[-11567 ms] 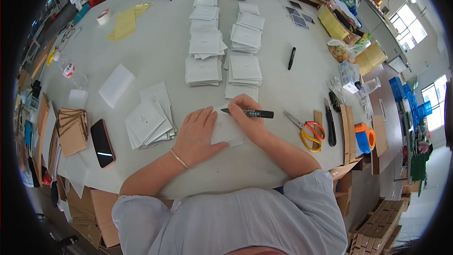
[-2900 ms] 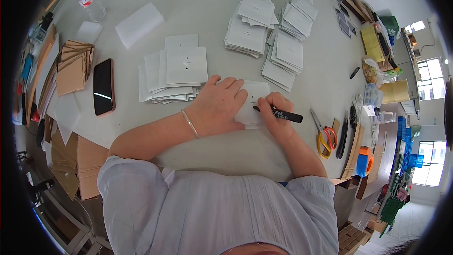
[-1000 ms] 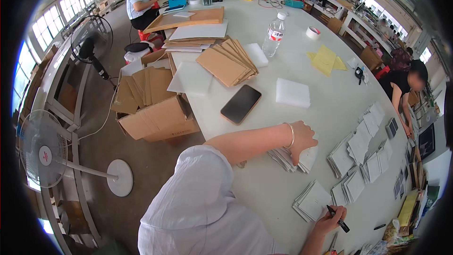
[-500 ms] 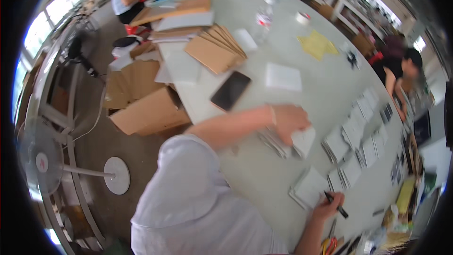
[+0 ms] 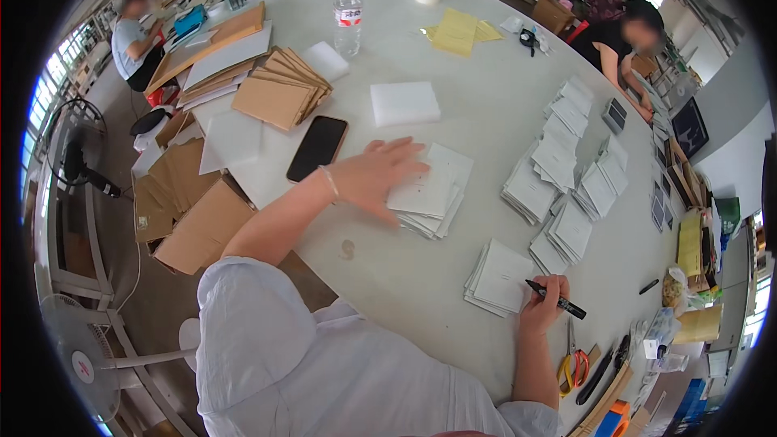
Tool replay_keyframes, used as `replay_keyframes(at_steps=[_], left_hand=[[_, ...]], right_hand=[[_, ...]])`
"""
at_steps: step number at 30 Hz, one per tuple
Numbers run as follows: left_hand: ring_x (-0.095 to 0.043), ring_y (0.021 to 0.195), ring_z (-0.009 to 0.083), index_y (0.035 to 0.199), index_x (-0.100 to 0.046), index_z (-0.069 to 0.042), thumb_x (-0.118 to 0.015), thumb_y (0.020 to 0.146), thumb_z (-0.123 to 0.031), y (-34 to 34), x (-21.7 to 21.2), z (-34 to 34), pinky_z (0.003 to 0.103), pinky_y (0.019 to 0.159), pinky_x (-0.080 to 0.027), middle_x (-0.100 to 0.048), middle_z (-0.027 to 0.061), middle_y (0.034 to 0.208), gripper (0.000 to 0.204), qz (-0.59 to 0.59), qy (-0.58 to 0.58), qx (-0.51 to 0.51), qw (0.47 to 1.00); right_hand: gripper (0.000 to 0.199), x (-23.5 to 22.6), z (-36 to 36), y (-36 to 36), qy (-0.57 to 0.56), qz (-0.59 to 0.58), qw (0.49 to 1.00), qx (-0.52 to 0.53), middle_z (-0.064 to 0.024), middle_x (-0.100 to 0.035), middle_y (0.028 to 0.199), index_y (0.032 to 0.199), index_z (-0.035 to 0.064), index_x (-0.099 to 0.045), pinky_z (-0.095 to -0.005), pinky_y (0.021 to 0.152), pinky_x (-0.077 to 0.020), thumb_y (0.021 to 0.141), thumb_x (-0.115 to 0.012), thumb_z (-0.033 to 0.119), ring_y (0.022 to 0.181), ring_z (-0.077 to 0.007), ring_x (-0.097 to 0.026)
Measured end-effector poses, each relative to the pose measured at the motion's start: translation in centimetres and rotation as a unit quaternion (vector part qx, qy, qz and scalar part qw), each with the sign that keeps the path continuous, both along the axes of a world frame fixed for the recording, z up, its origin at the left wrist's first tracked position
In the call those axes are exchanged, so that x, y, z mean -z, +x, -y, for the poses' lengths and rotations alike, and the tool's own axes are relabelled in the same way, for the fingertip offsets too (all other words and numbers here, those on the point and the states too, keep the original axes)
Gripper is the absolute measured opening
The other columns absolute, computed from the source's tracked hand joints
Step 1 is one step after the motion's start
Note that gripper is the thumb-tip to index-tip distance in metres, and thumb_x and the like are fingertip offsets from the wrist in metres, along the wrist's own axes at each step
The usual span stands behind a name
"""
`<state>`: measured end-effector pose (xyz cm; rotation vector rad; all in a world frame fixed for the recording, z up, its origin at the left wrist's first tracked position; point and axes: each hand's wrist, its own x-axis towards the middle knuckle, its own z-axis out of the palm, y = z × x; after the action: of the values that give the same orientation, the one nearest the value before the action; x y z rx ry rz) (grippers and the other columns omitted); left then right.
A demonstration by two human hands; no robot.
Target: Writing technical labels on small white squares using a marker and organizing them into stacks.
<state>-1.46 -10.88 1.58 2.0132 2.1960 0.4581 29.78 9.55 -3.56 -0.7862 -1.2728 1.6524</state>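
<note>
In the head view, the left hand lies flat with fingers spread on a loose stack of white cards near the middle of the pale round table. The fingertips press on the top card's left part; the palm hangs off the stack's left edge. The hand grips nothing, only rests on the paper. A thin bracelet circles that wrist. Just to the left of the hand lies a black smartphone, and beyond it a white foam block.

The right hand is curled closed around a black marker, held between thumb and fingers, with the barrel pointing right. Its tip end rests over the right edge of a second small stack of white cards, which lies just left of the knuckles, touching them.

Further stacks of white cards fan out across the table's right side. Orange-handled scissors lie near the table edge just below the right hand. At the far left are a pile of brown card envelopes and a clear water bottle. Another person leans over the table's far edge.
</note>
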Motion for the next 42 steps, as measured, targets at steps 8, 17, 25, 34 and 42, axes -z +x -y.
replay_keyframes(at_steps=[8, 17, 25, 34, 42], left_hand=[[-0.029, 0.127, 0.0366, 0.139, -0.027, -0.015, -0.077, 0.053, -0.042, 2.3, 0.6, -2.6, 0.051, 0.097, -0.027, -0.029, 0.0216, 0.137, 0.103, -0.096, -0.037, 0.019, 0.995], [-0.036, 0.120, 0.0333, 0.134, -0.034, -0.015, -0.075, 0.056, -0.040, 2.5, 1.2, -4.2, 0.045, 0.092, -0.033, -0.030, 0.0189, 0.135, 0.091, -0.108, -0.045, -0.036, 0.992], [-0.026, 0.128, 0.0352, 0.138, -0.029, -0.015, -0.075, 0.058, -0.047, 3.4, 0.6, -4.2, 0.052, 0.098, -0.026, -0.021, 0.0200, 0.142, 0.097, -0.113, -0.015, -0.041, 0.993], [-0.016, 0.133, 0.0381, 0.137, -0.023, 0.000, -0.068, 0.073, -0.043, 14.0, 3.4, -7.1, 0.041, 0.108, -0.018, -0.015, 0.0265, 0.142, 0.089, 0.266, 0.132, 0.098, 0.950], [-0.006, 0.135, 0.0405, 0.139, -0.011, 0.004, -0.063, 0.078, -0.043, 18.0, 6.0, -7.9, 0.040, 0.109, -0.014, -0.006, 0.0319, 0.143, 0.092, 0.514, 0.072, -0.059, 0.853]], right_hand=[[0.022, 0.6, -0.2, 0.2, 0.040, -0.022, 0.998, 0.031, -0.0001, -0.049, 0.058, 0.066, 0.0108, -0.042, -0.0163, 0.040, -0.0229, 0.086, -0.052, 0.013, 0.045, -0.0027, -0.030], [0.018, 0.7, -0.2, -0.2, 0.036, -0.036, 0.999, 0.011, -0.0009, -0.049, 0.062, 0.069, 0.0087, -0.045, -0.0151, 0.042, -0.0243, 0.086, -0.050, 0.012, 0.050, -0.0032, -0.033], [0.019, 0.8, -0.1, -0.3, 0.042, -0.063, 0.997, 0.004, -0.0026, -0.048, 0.062, 0.069, 0.0065, -0.044, -0.0174, 0.045, -0.0265, 0.086, -0.050, 0.012, 0.051, -0.0050, -0.035], [0.021, 1.2, -0.9, 0.3, 0.080, -0.050, 0.995, -0.019, -0.0022, -0.048, 0.065, 0.072, 0.0068, -0.043, -0.0173, 0.046, -0.0288, 0.088, -0.049, 0.018, 0.051, -0.0058, -0.036], [0.026, 1.7, -1.5, -0.4, -0.135, -0.118, 0.982, 0.052, 0.0014, -0.039, 0.054, 0.069, 0.0103, -0.043, -0.0258, 0.064, -0.0373, 0.088, -0.051, 0.027, 0.049, -0.0094, -0.034]])
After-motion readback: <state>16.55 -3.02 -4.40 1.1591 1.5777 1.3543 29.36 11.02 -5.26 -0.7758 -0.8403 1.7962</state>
